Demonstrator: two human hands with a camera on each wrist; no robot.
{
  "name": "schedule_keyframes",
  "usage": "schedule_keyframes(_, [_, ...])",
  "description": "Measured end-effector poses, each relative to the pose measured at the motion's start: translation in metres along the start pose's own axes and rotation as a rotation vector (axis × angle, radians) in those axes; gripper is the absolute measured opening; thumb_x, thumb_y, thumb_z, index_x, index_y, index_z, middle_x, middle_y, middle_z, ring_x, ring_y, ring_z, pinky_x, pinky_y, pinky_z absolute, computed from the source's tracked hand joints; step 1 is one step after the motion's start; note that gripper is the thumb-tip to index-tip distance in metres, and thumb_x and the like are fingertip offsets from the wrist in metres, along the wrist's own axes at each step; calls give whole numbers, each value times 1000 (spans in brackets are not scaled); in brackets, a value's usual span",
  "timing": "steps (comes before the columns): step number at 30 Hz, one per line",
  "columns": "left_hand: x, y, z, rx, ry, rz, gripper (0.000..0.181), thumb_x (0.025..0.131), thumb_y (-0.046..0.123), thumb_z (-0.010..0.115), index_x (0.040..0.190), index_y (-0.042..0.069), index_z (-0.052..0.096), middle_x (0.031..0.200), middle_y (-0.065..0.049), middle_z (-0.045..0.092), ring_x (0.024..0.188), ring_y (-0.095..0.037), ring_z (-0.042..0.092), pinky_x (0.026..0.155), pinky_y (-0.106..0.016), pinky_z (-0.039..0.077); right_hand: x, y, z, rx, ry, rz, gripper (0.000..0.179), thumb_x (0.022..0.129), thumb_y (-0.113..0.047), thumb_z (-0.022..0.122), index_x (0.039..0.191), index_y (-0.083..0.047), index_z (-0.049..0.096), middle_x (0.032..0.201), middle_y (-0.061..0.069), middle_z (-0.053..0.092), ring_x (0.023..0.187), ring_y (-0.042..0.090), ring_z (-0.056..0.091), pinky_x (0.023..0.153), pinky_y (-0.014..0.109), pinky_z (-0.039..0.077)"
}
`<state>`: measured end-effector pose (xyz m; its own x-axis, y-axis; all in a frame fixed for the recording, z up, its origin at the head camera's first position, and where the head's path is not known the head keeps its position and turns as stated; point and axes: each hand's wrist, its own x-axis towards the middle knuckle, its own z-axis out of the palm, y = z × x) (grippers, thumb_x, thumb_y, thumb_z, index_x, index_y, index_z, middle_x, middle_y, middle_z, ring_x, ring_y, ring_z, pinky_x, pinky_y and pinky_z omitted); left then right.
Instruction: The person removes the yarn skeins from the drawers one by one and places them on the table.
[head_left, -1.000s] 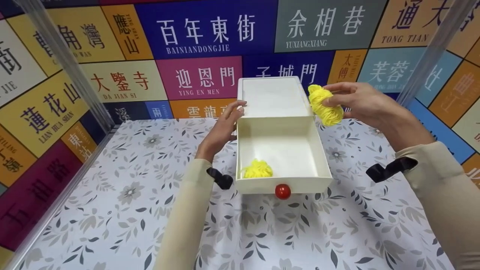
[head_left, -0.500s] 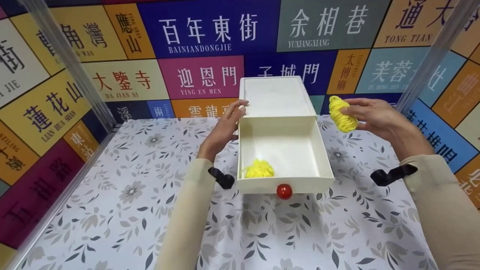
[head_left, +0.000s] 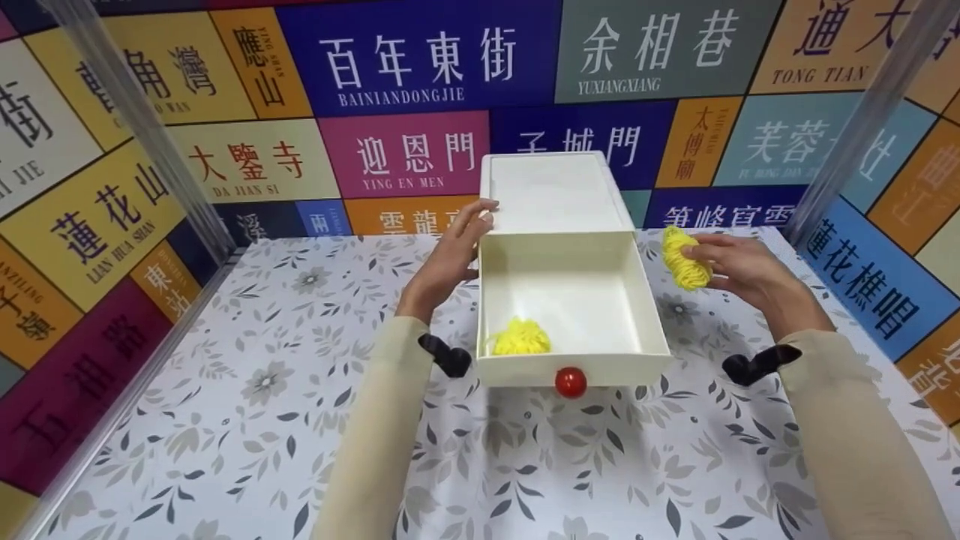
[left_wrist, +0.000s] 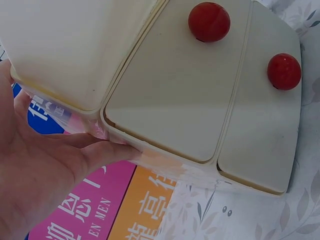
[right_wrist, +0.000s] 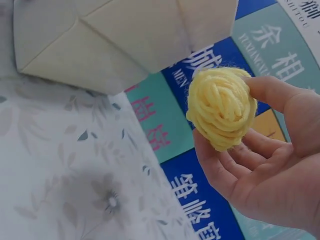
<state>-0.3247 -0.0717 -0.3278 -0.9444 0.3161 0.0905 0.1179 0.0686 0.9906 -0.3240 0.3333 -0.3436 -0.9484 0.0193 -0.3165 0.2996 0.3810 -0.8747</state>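
Note:
A white drawer cabinet (head_left: 555, 191) stands in the middle of the table, its top drawer (head_left: 574, 369) pulled out. One yellow yarn skein (head_left: 521, 337) lies in that drawer's front left corner. My left hand (head_left: 448, 259) rests against the cabinet's left side, fingertips over the upper edge; in the left wrist view the thumb extends along the side wall. To the right of the cabinet, my right hand (head_left: 750, 274) pinches a second yellow yarn skein (right_wrist: 222, 107) between thumb and fingers, held above the table's back part.
Below the pulled-out drawer, two lower drawer fronts (left_wrist: 175, 85) with red knobs (left_wrist: 209, 22) are closed. A floral cloth (head_left: 262, 390) covers the table. Panels with Chinese lettering (head_left: 420, 56) stand behind, and clear upright posts (head_left: 855, 112) rise at both sides.
My right hand has moved right and then down with the yarn skein, away from the cabinet. The left hand, the cabinet and the skein in the drawer stay in place.

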Motion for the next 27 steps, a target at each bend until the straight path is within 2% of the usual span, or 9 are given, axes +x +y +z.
schedule_keyframes(4, [0, 0, 0, -10, 6, 6, 35, 107, 41, 41, 141, 33, 43, 140, -10, 50, 124, -35, 61, 92, -52, 58, 9, 20, 2, -52, 35, 33, 90, 96, -48, 63, 160, -7, 15, 165, 21, 21, 148, 38, 30, 120, 50, 38])
schedule_keyframes(8, [1, 0, 0, 6, -1, 7, 36, 107, 43, 41, 142, 34, 42, 143, -9, 49, 127, -36, 59, 93, -52, 58, 14, 41, 2, -75, 41, 57, 87, 97, -43, 62, 159, -3, 16, 165, 24, 17, 151, 42, 23, 121, 55, 34])
schedule_keyframes(17, [0, -1, 0, 37, 3, 4, 37, 106, 46, 41, 142, 35, 42, 147, -6, 46, 133, -37, 55, 98, -57, 55, 19, 62, 7, -95, 60, 35, 83, 96, -40, 63, 157, -1, 22, 162, 26, 23, 146, 40, 30, 118, 54, 38])
schedule_keyframes(19, [0, -1, 0, 28, 1, 2, 37, 106, 45, 41, 142, 35, 42, 147, -7, 46, 133, -37, 55, 98, -57, 55, 20, 66, 9, -114, 66, 36, 82, 96, -40, 63, 157, -1, 24, 161, 27, 25, 142, 38, 34, 111, 46, 48])
schedule_keyframes(21, [0, -2, 0, 17, 0, 1, 37, 107, 44, 41, 142, 34, 42, 146, -7, 46, 132, -37, 55, 97, -56, 55, 21, 70, 11, -142, 68, 41, 82, 95, -40, 63, 156, 0, 25, 160, 28, 25, 141, 37, 34, 106, 41, 51])
schedule_keyframes(24, [0, -2, -1, -1, -8, 3, 38, 107, 42, 41, 143, 33, 41, 146, -8, 46, 130, -36, 57, 97, -55, 56, 22, 75, 13, -177, 78, 57, 81, 95, -39, 63, 156, 0, 26, 160, 29, 25, 139, 37, 34, 103, 36, 46])
schedule_keyframes(27, [0, -2, -2, 1, -13, 13, 38, 107, 42, 41, 143, 33, 41, 147, -8, 45, 130, -37, 57, 97, -56, 56, 23, 76, 13, -184, 84, 75, 82, 95, -40, 64, 156, 0, 26, 161, 29, 23, 141, 39, 31, 113, 46, 39])
